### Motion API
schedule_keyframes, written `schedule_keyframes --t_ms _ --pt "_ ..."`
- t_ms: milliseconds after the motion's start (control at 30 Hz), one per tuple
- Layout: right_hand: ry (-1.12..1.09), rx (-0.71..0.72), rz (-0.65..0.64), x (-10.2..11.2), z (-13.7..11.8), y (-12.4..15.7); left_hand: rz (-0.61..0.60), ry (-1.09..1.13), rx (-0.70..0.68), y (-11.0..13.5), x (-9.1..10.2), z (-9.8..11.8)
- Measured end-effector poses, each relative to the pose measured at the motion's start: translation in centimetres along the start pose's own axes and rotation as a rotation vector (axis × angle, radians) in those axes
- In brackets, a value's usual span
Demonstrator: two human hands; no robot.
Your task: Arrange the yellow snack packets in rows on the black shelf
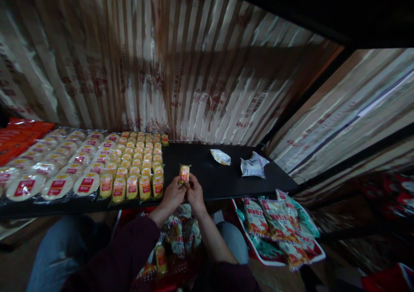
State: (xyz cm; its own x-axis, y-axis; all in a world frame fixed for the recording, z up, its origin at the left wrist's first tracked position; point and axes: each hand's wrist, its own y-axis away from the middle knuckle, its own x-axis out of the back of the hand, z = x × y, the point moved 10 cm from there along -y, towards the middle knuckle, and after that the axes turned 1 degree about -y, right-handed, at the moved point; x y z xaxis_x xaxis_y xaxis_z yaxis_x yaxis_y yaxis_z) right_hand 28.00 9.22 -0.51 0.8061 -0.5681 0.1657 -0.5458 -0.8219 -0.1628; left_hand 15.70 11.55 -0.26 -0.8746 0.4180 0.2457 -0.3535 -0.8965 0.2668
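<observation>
Between my two hands, just over the black shelf (200, 187), is a small wrapped yellow cake (184, 172) with a red label, held upright. My left hand (175, 193) pinches it from the left and my right hand (194, 192) from the right; both sets of fingers are closed at its lower end. Left of my hands, rows of similar wrapped yellow cakes (132, 186) lie on the shelf, labels facing up. Beyond them are rows of round white wrapped cakes (57, 186) with red labels.
Two pale packets, a smaller packet (221, 156) and a larger packet (254, 166), lie on the shelf's right part. Orange packages (19, 136) sit far left. Below, a crate (273, 263) holds snack bags, and a red container between my knees holds several packets (176, 236). Pleated sheeting (181, 67) hangs behind.
</observation>
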Motion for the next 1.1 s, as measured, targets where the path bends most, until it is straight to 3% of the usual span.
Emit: schedule_keyframes --t_ms 267,533,900,1100 --pt "-0.15 -0.104 -0.001 -1.0 -0.3 -2.9 0.191 -0.179 -0.118 -1.8 2.3 4.6" --pt "-0.26 -0.097 0.003 -2.8 -0.5 -6.2 0.167 -0.22 -0.138 -4.3 3.0 7.6" --pt "-0.222 -0.063 0.016 -5.4 -0.2 -10.7 0.208 -0.215 -0.108 -9.1 5.1 8.0" --pt "-0.203 -0.133 0.028 -7.2 0.8 -13.2 0.24 -0.269 -0.103 -11.8 5.9 7.5"
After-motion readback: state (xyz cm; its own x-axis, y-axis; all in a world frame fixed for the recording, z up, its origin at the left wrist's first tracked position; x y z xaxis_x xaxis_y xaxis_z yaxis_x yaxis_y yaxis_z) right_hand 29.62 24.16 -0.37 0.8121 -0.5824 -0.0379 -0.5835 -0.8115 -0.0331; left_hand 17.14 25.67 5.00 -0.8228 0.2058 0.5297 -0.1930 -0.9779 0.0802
